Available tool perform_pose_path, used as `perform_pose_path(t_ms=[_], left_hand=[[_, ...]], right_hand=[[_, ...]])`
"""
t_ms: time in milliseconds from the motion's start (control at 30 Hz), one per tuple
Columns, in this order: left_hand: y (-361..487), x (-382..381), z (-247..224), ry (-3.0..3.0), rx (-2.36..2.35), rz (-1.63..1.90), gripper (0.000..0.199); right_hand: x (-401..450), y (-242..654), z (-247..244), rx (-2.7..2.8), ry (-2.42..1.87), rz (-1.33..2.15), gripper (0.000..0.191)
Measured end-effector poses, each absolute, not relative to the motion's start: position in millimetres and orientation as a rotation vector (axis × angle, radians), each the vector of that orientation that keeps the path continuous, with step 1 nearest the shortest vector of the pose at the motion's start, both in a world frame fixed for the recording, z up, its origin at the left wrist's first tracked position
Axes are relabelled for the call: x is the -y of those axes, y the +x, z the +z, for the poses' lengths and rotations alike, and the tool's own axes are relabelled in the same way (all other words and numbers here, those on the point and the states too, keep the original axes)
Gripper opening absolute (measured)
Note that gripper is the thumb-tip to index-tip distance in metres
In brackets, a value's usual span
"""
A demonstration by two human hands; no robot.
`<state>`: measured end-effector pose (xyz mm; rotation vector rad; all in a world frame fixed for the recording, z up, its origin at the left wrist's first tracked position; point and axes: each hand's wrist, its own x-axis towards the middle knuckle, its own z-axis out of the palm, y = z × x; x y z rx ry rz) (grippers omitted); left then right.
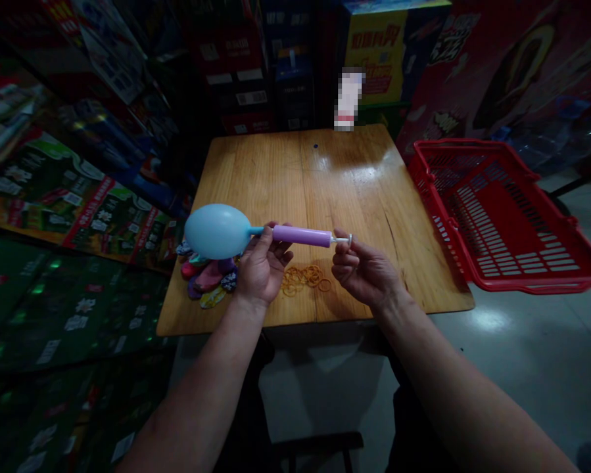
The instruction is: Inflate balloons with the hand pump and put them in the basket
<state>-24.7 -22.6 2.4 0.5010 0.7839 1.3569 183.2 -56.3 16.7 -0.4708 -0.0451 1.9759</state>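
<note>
A light blue balloon point(217, 231), partly inflated, sits on the nozzle end of a purple hand pump point(302, 236). My left hand point(261, 266) is closed where the balloon's neck meets the pump, thumb on top. At the other end, the fingers of my right hand point(361, 266) grip the white plunger handle, and a short length of white rod shows. Below the balloon lies a pile of colourful patterned cloth pieces point(211, 276), partly covered by it. Between my hands, several tan rubber bands point(307, 279) lie loose on the wooden table point(295, 177).
To the right stands a red plastic basket point(502, 210) beside the table. Green cartons point(73, 309) are stacked at the left, and more boxes point(240, 79) stand behind the table's far edge. A stool point(319, 441) shows below, on the pale floor.
</note>
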Motion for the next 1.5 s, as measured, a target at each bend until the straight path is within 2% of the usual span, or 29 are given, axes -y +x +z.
perform_pose_path(t_ms=[167,467,667,900,1167,1300,1500], left_hand=[[-16,22,0,0.491,-0.788,1.329,0.02],[-40,10,8,0.512,-0.796,1.466,0.018],[-27,17,-2,0.508,-0.77,1.403,0.02],[-17,18,-6,0.482,-0.764,1.384,0.019],[-45,6,4,0.492,-0.825,1.515,0.016],[-37,13,2,0.491,-0.808,1.45,0.018],[-20,20,-5,0.478,-0.782,1.373,0.018]], right_hand=[[56,176,11,-0.04,-0.438,1.99,0.01],[49,208,21,0.023,-0.428,1.879,0.019],[55,184,11,-0.029,-0.456,1.982,0.009],[52,180,13,0.016,-0.497,1.984,0.007],[47,211,22,0.04,-0.446,1.904,0.014],[51,197,14,0.044,-0.468,1.948,0.009],[54,174,7,0.065,-0.457,2.008,0.012]])
